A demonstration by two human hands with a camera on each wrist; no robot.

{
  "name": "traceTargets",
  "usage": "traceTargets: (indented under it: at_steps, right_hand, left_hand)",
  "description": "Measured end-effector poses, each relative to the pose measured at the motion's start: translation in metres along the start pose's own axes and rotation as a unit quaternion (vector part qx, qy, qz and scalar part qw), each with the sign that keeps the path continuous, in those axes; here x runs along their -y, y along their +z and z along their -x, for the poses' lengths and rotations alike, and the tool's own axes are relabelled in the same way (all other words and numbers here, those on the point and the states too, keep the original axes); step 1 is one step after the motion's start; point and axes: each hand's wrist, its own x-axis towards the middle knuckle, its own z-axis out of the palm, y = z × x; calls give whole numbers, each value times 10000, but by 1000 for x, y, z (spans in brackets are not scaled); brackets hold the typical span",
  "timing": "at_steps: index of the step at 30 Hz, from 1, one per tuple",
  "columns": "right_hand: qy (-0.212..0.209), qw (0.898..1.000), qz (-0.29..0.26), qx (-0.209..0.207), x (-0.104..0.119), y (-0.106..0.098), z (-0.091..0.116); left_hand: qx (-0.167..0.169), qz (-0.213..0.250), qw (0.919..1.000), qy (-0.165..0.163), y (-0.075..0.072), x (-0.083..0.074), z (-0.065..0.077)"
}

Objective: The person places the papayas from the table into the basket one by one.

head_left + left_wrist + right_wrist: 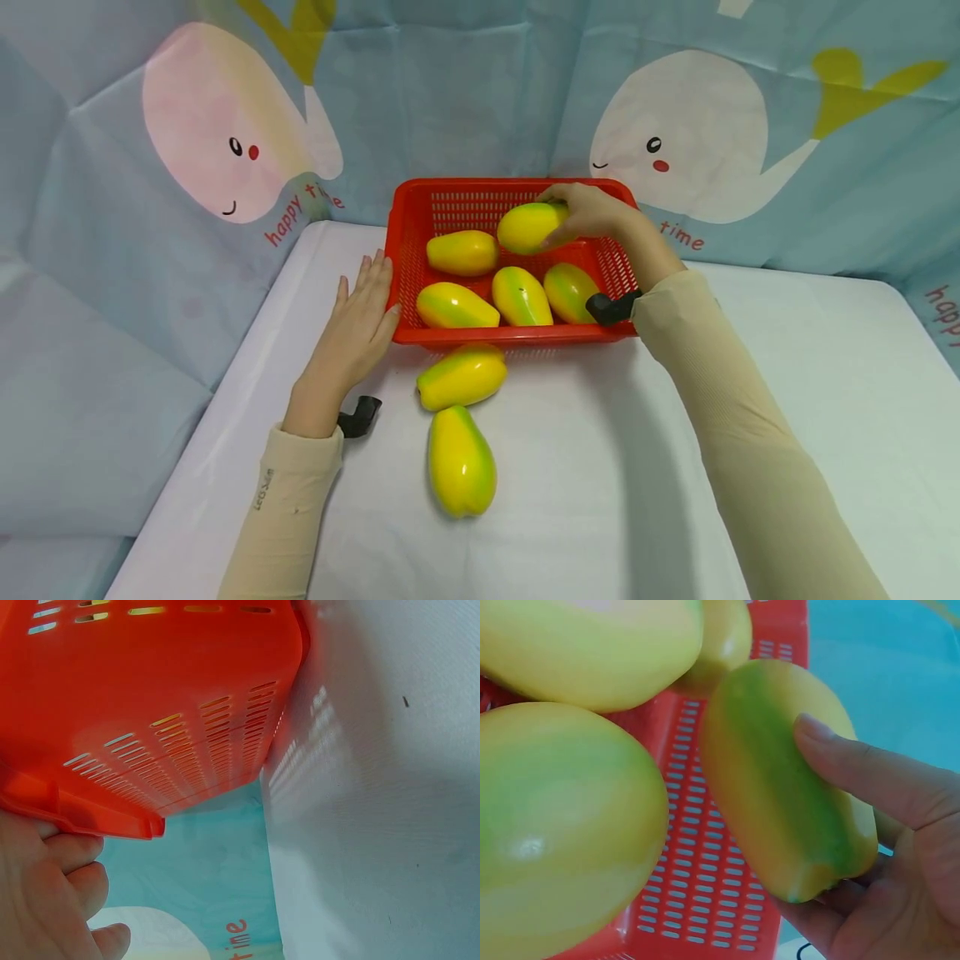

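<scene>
My right hand [592,212] grips a yellow-green papaya [528,227] by its right end, inside the back right of a red plastic basket [517,335]. In the right wrist view the thumb lies along the top of that papaya [780,780] and the fingers curl beneath it. Several other papayas lie in the basket, among them one at the back left [462,252] and one at the front middle [522,297]. With its fingers extended, my left hand [356,325] rests against the basket's left rim; the left wrist view shows its fingers at the rim's outer side.
Two more papayas lie on the white table [555,500] before the basket: one sideways close to its front wall [462,379], another lengthwise nearer me [461,462]. A blue cloth [472,100] with whale prints hangs behind the basket and along the left side.
</scene>
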Motion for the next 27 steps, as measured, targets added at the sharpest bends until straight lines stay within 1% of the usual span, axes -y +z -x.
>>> traceTargets:
  at_steps: [4, 11, 16, 20, 24, 27]
  right_hand:
    - [75, 9999, 116, 66, -3, -1, -5]
    - [305, 9990, 238, 243, -15, -2, -11]
    - [275, 9990, 113, 346, -20, 0, -15]
    - [331, 9983, -4, 481, -19, 4, -18]
    - [463, 9967, -83, 658, -18, 6, -21]
    - [695, 9939, -207, 828, -18, 8, -22]
  left_hand:
    - [-8, -30, 10000, -1, 0, 0, 0]
    - [55, 55, 10000, 34, 3, -5, 0]
    - [38, 31, 10000, 65, 3, -7, 0]
    - [40, 5, 10000, 77, 3, -7, 0]
    - [41, 11, 10000, 75, 3, -7, 0]
    - [26, 5, 10000, 75, 3, -7, -1]
